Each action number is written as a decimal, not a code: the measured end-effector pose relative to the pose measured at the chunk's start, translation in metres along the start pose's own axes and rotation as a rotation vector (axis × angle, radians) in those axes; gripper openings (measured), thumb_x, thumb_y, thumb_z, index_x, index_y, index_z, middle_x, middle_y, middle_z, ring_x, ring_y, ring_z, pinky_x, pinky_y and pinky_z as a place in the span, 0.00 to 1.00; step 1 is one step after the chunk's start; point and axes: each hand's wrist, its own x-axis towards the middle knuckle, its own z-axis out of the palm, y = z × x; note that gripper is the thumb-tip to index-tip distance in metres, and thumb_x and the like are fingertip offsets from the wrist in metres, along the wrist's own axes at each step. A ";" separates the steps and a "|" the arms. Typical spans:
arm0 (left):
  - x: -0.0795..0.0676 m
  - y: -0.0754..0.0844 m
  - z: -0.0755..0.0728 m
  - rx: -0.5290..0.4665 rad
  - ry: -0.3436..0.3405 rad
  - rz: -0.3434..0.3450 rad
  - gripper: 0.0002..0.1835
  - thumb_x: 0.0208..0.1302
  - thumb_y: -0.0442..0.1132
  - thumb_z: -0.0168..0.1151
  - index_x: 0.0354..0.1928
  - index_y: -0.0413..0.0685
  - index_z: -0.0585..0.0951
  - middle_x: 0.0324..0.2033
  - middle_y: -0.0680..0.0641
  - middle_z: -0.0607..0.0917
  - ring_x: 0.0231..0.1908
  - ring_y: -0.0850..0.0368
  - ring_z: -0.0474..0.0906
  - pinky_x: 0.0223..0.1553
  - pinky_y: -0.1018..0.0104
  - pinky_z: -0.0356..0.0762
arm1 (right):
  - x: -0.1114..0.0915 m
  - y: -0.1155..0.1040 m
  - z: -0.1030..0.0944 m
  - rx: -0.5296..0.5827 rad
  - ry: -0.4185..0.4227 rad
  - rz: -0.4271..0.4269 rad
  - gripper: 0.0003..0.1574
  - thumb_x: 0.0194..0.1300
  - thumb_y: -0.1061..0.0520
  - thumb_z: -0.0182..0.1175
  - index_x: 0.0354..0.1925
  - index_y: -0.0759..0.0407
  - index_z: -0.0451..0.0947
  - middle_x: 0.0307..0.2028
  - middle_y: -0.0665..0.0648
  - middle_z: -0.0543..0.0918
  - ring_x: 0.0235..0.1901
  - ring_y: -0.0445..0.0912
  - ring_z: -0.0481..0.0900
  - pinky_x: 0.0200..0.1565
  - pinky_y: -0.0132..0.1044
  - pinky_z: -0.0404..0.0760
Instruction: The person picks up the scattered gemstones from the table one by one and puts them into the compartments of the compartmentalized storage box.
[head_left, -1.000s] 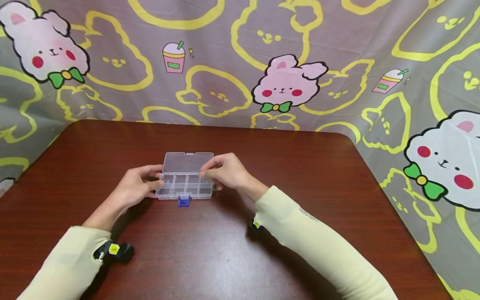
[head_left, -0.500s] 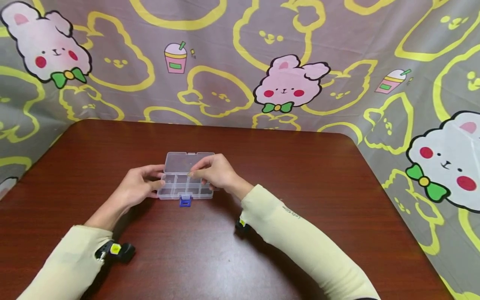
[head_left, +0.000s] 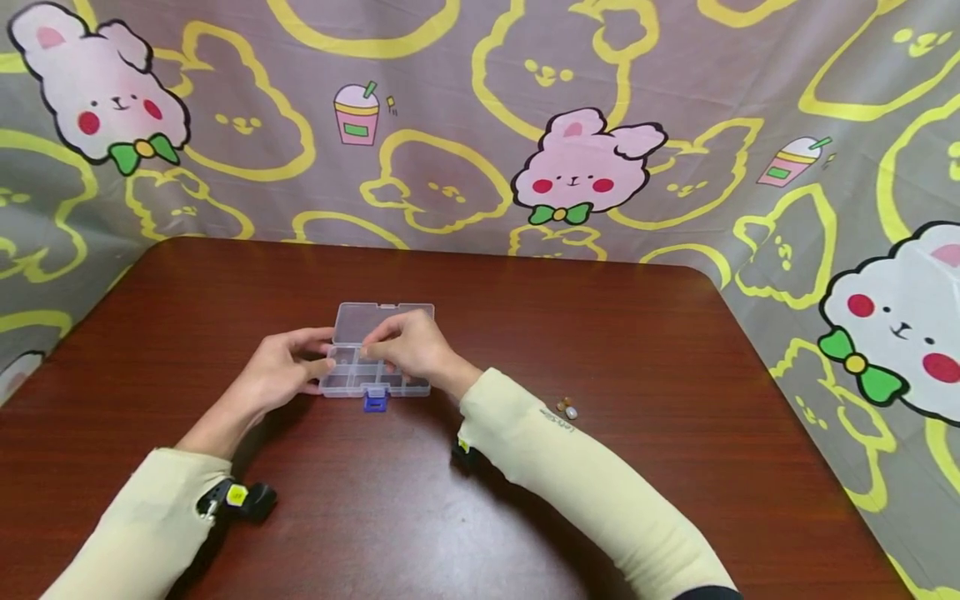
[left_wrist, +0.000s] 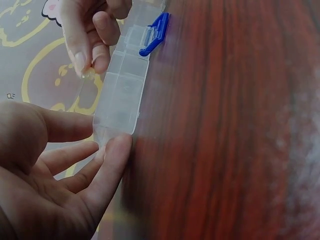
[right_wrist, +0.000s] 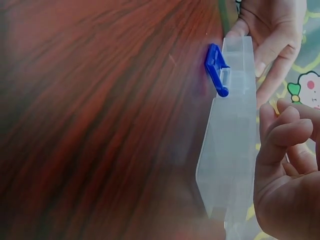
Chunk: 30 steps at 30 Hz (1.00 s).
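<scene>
A clear plastic compartment box lies on the table with its lid swung back and its blue latch hanging at the front. My left hand holds the box's left end between thumb and fingers. Over the back row of compartments, my right hand has thumb and forefinger pinched together. In the left wrist view, a small pale yellow, see-through bead shows at those fingertips. The right hand covers part of the right compartments. In the right wrist view, its fingertips are partly hidden behind the box wall.
Several small bead-like pieces, brownish and whitish, lie on the brown table just beyond the right sleeve. A patterned cloth hangs behind the table and along its right side.
My right hand has moved left across the box, from its right side toward the left compartments. The small pieces beside the right sleeve have come into view. My left hand stays on the box.
</scene>
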 end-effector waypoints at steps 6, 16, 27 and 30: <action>0.000 0.000 -0.001 0.005 -0.005 -0.003 0.29 0.69 0.28 0.60 0.71 0.33 0.67 0.56 0.28 0.76 0.42 0.48 0.82 0.35 0.60 0.86 | 0.004 -0.006 0.008 -0.026 0.010 0.016 0.01 0.61 0.61 0.72 0.33 0.58 0.88 0.17 0.57 0.79 0.11 0.42 0.67 0.13 0.33 0.67; 0.000 0.000 -0.002 -0.008 -0.013 0.004 0.29 0.69 0.28 0.60 0.71 0.32 0.67 0.56 0.28 0.76 0.42 0.50 0.83 0.35 0.60 0.86 | 0.010 -0.015 0.024 -0.071 0.031 0.008 0.03 0.61 0.59 0.73 0.32 0.58 0.88 0.21 0.60 0.84 0.13 0.43 0.71 0.13 0.32 0.70; 0.000 0.000 -0.001 -0.001 -0.005 0.006 0.29 0.69 0.28 0.60 0.70 0.32 0.67 0.56 0.28 0.77 0.40 0.51 0.83 0.35 0.60 0.86 | 0.014 -0.016 0.028 -0.090 0.043 0.022 0.03 0.62 0.60 0.72 0.32 0.58 0.88 0.19 0.56 0.82 0.12 0.42 0.71 0.12 0.31 0.70; 0.000 0.000 -0.002 0.000 -0.007 0.007 0.29 0.69 0.28 0.60 0.70 0.32 0.67 0.56 0.28 0.77 0.41 0.51 0.83 0.35 0.60 0.86 | 0.016 -0.015 0.029 -0.085 0.049 0.025 0.02 0.61 0.60 0.73 0.31 0.57 0.88 0.18 0.57 0.82 0.13 0.43 0.72 0.12 0.32 0.70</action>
